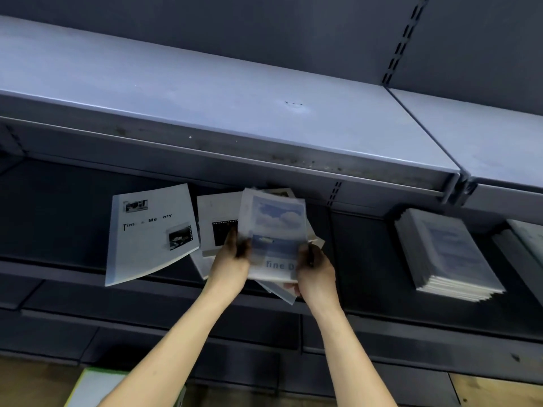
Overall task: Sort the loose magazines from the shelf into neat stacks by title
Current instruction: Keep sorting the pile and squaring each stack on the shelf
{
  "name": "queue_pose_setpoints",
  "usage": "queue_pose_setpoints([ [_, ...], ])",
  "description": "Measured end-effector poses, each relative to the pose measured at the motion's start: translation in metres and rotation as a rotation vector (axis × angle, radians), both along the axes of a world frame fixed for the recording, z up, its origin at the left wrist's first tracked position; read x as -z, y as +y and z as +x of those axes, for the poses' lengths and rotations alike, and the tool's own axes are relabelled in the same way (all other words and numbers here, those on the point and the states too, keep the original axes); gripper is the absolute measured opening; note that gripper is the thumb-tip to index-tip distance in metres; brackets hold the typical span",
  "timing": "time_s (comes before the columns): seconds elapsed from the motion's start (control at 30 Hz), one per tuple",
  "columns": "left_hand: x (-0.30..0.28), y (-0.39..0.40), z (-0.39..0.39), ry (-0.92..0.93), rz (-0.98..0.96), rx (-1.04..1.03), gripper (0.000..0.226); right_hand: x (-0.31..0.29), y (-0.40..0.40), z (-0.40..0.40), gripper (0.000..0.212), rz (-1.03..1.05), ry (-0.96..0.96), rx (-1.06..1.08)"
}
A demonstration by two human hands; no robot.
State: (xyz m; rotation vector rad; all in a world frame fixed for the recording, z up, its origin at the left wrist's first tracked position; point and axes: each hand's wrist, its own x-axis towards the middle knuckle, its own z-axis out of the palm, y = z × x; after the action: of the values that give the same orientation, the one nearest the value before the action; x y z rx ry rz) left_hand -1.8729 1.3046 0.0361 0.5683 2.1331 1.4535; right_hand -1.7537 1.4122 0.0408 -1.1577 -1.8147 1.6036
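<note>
Here both hands — left hand [232, 259], right hand [316, 267] — grip flat glossy cloud-cover magazine [276, 230] by its edges.

This looks like a shop or stockroom. Long grey metal shelves [205, 92] run in tiers across a dark back panel, hung on slotted uprights [402, 42] of the kind used for store display racks. Magazines [150, 230] lie loose on the lower shelf [58, 259], and a squared stack [446, 254] sits toward its right end. Bare wooden flooring [496, 392] shows beneath the racks.
</note>
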Motion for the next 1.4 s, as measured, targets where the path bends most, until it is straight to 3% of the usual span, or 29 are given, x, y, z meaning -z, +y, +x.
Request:
queue_pose_setpoints([
  [0.2,-0.001,-0.002,0.008,-0.042,0.084,0.059,0.057,-0.001,-0.004,0.007,0.019,-0.032,-0.022,0.090],
  [0.3,0.001,-0.001,0.012,-0.035,0.131,0.080,0.054,0.002,-0.006,0.012,0.026,0.046,-0.087,0.126],
  [0.53,0.013,0.011,0.019,-0.068,0.130,0.093,0.053,-0.001,-0.024,0.038,0.021,0.060,0.001,0.204],
  [0.7,0.015,0.025,0.039,-0.015,0.114,0.183,0.049,0.006,-0.026,0.064,0.031,0.109,-0.034,0.297],
  [1.07,0.000,0.068,0.112,0.027,0.087,0.250,0.038,0.006,0.007,0.137,0.031,0.158,-0.027,0.393],
  [1.2,-0.005,0.086,0.152,0.028,0.106,0.246,0.025,0.004,0.024,0.177,0.028,0.148,-0.022,0.396],
  [1.4,-0.007,0.114,0.216,0.041,0.101,0.211,0.032,0.002,0.055,0.238,0.029,0.149,-0.019,0.388],
])
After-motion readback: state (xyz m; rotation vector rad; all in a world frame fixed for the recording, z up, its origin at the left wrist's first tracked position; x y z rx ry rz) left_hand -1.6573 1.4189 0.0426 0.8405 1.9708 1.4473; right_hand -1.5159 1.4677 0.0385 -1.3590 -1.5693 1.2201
